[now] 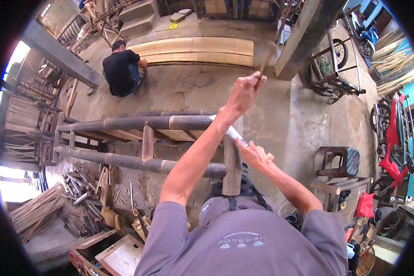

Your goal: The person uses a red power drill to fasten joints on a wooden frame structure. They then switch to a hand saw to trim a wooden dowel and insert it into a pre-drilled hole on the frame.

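Note:
My left hand (pixel 249 86), raised, is closed around a thin brown wooden stick (pixel 267 56) that slants up and blurs toward its far end. Lower and to the right, my right hand (pixel 258 157) grips a pale grey blade (pixel 233 133). Its tip points up and left, to the right end of a dark bamboo pole (pixel 142 123) of a bamboo frame; my left forearm partly covers that spot, so I cannot tell whether it touches. An upright bamboo post (pixel 232 168) of the frame stands directly in front of my body.
A person in black (pixel 119 69) crouches beside a long slatted bamboo mat (pixel 198 51) at the back left. A concrete pillar (pixel 303 41) rises at the back right. A dark stool (pixel 339 161) and red motorbike (pixel 393 152) stand right; bamboo scraps (pixel 85 184) lie left.

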A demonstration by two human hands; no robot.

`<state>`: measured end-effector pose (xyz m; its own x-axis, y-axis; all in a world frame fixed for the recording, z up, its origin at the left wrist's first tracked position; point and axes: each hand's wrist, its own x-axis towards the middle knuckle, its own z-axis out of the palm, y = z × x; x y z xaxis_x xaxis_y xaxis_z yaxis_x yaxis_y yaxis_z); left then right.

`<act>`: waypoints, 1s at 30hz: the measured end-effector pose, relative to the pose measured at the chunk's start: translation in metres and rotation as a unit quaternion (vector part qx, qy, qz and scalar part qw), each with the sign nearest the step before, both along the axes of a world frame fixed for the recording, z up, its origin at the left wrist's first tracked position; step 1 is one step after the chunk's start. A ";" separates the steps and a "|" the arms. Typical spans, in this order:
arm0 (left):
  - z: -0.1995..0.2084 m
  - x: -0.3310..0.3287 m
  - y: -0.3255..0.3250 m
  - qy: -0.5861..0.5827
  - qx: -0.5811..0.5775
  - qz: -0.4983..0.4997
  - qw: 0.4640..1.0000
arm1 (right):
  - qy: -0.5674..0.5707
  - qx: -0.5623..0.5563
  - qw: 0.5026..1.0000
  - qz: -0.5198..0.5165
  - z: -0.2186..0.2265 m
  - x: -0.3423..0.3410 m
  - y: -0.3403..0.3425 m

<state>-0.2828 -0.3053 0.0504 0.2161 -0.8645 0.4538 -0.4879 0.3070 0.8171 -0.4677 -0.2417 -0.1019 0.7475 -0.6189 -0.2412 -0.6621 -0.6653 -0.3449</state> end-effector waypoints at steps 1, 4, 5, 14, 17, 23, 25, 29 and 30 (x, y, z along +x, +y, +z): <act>-0.001 0.001 -0.003 0.051 -0.053 0.002 0.997 | 0.012 -0.013 1.000 -0.004 -0.003 -0.005 -0.008; 0.041 -0.001 0.014 0.287 -0.068 0.036 0.955 | -0.094 0.075 0.968 -0.221 0.002 -0.017 -0.058; 0.049 0.003 0.027 0.401 -0.058 0.051 0.913 | -0.159 0.101 0.941 -0.280 0.007 -0.020 -0.065; -0.071 -0.016 0.193 0.741 0.001 0.170 0.650 | -0.505 0.417 0.703 -0.279 0.105 0.031 -0.027; -0.043 -0.040 0.236 0.579 0.219 0.123 0.775 | -0.472 0.449 0.725 -0.223 0.106 0.034 -0.034; -0.001 -0.059 0.226 -0.155 0.197 0.211 0.945 | -0.352 0.555 0.748 -0.090 0.123 0.041 -0.018; 0.007 -0.066 0.237 0.184 0.344 0.156 0.907 | -0.331 0.557 0.759 -0.064 0.122 0.044 -0.010; 0.002 -0.084 0.278 0.496 0.230 0.223 0.807 | -0.369 0.446 0.814 -0.049 0.139 0.025 -0.001; 0.003 -0.090 0.285 0.531 0.212 0.234 0.787 | -0.412 0.363 0.836 -0.006 0.129 0.019 -0.008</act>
